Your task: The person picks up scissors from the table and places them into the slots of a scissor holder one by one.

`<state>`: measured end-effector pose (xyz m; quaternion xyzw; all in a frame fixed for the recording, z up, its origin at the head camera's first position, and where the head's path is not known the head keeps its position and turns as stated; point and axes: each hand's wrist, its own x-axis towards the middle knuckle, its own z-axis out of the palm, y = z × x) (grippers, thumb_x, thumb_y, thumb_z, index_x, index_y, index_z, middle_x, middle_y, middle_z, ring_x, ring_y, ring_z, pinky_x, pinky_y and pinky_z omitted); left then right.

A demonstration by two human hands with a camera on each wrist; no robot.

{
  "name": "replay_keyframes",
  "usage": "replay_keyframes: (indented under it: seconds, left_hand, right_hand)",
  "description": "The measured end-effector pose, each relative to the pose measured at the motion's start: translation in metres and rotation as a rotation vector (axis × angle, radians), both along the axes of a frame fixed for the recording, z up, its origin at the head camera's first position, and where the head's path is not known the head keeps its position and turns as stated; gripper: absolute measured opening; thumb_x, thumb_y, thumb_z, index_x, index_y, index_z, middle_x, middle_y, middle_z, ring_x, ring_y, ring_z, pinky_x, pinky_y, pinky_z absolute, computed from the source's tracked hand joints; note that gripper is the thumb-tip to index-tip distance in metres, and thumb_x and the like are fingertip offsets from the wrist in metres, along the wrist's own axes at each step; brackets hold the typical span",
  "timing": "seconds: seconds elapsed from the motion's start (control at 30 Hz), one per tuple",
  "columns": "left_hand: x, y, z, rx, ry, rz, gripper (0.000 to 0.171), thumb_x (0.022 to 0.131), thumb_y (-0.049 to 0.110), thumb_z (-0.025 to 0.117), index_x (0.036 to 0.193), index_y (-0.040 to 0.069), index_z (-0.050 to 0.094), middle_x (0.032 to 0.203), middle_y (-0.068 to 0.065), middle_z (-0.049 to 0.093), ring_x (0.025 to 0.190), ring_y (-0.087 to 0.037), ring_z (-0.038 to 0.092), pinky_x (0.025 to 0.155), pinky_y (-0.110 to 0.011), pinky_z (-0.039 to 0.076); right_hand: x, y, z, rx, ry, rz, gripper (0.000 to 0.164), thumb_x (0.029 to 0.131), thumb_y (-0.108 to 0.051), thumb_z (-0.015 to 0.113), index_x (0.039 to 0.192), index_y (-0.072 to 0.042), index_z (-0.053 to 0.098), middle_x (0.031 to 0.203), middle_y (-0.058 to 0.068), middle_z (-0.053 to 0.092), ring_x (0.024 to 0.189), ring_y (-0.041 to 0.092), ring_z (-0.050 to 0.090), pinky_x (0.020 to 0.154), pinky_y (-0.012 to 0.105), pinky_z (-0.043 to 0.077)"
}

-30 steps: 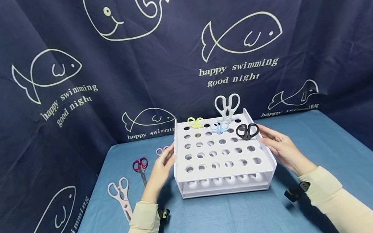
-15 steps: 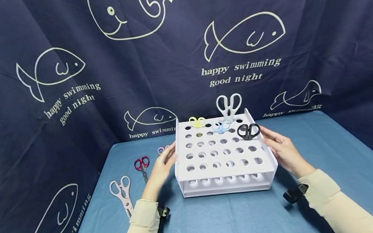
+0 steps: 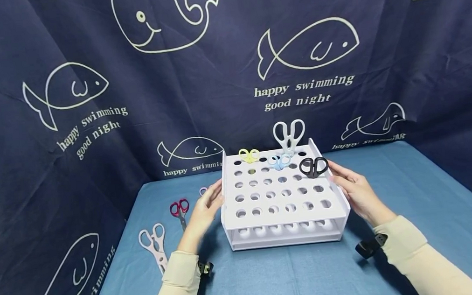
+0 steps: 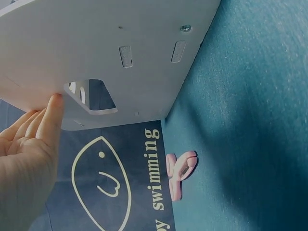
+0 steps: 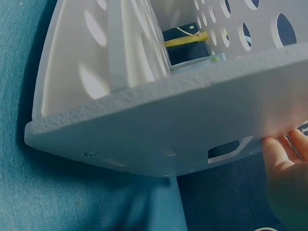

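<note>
A white rack [image 3: 292, 216] with rows of round holes stands on the blue cloth. My left hand [image 3: 201, 213] touches its left side panel; in the left wrist view the extended fingers [image 4: 52, 118] lie against the panel beside a cut-out. On the other side, my right hand [image 3: 358, 193] has its fingertips [image 5: 273, 147] against the right panel. Upright in the rack's holes are yellow scissors [image 3: 249, 155], white scissors [image 3: 289, 139], light blue scissors [image 3: 279, 162] and black scissors [image 3: 313, 167]. Their blades go down into the rack and are mostly hidden.
Left of the rack lie red-handled scissors [image 3: 179, 210] and pale pink scissors [image 3: 156, 248], partly covered by the left arm. Behind the left hand, the lilac handle [image 3: 203, 190] of another pair shows. A dark blue fish-print curtain [image 3: 198, 104] rises behind the table.
</note>
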<state>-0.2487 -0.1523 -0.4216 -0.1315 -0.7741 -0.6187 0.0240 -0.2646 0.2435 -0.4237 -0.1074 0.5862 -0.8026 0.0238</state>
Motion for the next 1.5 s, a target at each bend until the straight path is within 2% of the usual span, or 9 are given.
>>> replay_keyframes:
  seconds: [0.43,0.63,0.77,0.83,0.93,1.0,1.07,1.33,1.5]
  left_hand:
    - [-0.002,-0.006,0.014,-0.075,-0.071,-0.093,0.053,0.1,0.02,0.054,0.15,0.011,0.036,0.153,-0.009,0.04,0.14,-0.021,0.04,0.108,-0.02,0.041]
    - [0.013,-0.003,0.04,-0.119,-0.125,-0.105,0.055,0.101,0.018,0.053,0.15,0.006,0.033,0.153,-0.012,0.037,0.141,-0.025,0.038,0.07,-0.013,0.047]
    - [0.013,-0.004,0.041,-0.153,-0.132,-0.088,0.054,0.101,0.018,0.052,0.151,0.006,0.033,0.153,-0.012,0.038,0.14,-0.025,0.04,0.053,-0.018,0.043]
    - [0.009,-0.008,0.035,-0.159,-0.132,-0.082,0.054,0.101,0.018,0.052,0.151,0.007,0.034,0.153,-0.011,0.038,0.14,-0.024,0.04,0.055,-0.019,0.045]
    - [0.001,-0.014,0.025,-0.162,-0.118,-0.08,0.054,0.101,0.02,0.052,0.151,0.009,0.034,0.154,-0.01,0.038,0.141,-0.022,0.038,0.083,-0.022,0.054]
    - [-0.004,-0.02,0.017,-0.171,-0.101,-0.074,0.053,0.101,0.021,0.052,0.15,0.011,0.035,0.153,-0.009,0.038,0.142,-0.02,0.036,0.105,-0.028,0.047]
    - [-0.006,-0.022,0.016,-0.18,-0.079,-0.066,0.052,0.101,0.023,0.052,0.15,0.012,0.037,0.153,-0.009,0.04,0.142,-0.021,0.036,0.115,-0.035,0.037]
    - [-0.008,-0.035,0.023,-0.174,0.011,-0.077,0.053,0.096,0.017,0.061,0.145,0.008,0.044,0.149,-0.014,0.045,0.138,-0.026,0.043,0.114,-0.04,0.037]
    - [-0.011,-0.043,0.029,-0.248,0.022,0.018,0.058,0.086,0.017,0.074,0.139,0.01,0.052,0.14,-0.012,0.056,0.13,-0.029,0.052,0.109,-0.041,0.044]
  right_hand:
    - [0.006,0.003,-0.001,0.016,-0.014,-0.015,0.05,0.097,-0.007,0.057,0.145,-0.014,0.046,0.117,-0.022,0.063,0.106,-0.005,0.06,0.085,0.013,0.054]
    - [0.007,0.002,-0.003,0.024,-0.026,-0.035,0.046,0.097,-0.007,0.057,0.142,-0.017,0.051,0.115,-0.023,0.064,0.1,-0.003,0.063,0.081,0.015,0.057]
    - [0.005,0.0,-0.003,0.051,-0.036,-0.058,0.049,0.096,-0.009,0.058,0.144,-0.015,0.048,0.114,-0.025,0.064,0.1,-0.005,0.062,0.08,0.014,0.056]
    - [0.004,-0.002,-0.003,0.066,-0.04,-0.069,0.051,0.096,-0.01,0.06,0.145,-0.012,0.045,0.113,-0.026,0.063,0.101,-0.006,0.061,0.081,0.014,0.056]
    - [0.003,-0.005,-0.002,0.082,-0.037,-0.084,0.054,0.096,-0.011,0.06,0.146,-0.008,0.042,0.113,-0.026,0.063,0.102,-0.007,0.06,0.082,0.013,0.055]
    - [0.003,-0.007,-0.002,0.085,-0.031,-0.092,0.054,0.095,-0.012,0.061,0.146,-0.007,0.041,0.113,-0.026,0.063,0.102,-0.007,0.06,0.082,0.013,0.055]
    - [0.003,-0.008,-0.002,0.085,-0.025,-0.1,0.053,0.095,-0.012,0.061,0.145,-0.007,0.042,0.112,-0.025,0.063,0.102,-0.006,0.06,0.081,0.013,0.055]
    - [0.003,-0.009,-0.002,0.092,-0.024,-0.121,0.049,0.095,-0.012,0.061,0.143,-0.011,0.047,0.111,-0.027,0.064,0.101,-0.007,0.06,0.081,0.012,0.055]
    - [0.004,-0.01,-0.003,0.087,-0.013,-0.125,0.049,0.095,-0.011,0.06,0.142,-0.01,0.048,0.111,-0.026,0.064,0.102,-0.005,0.06,0.081,0.012,0.055]
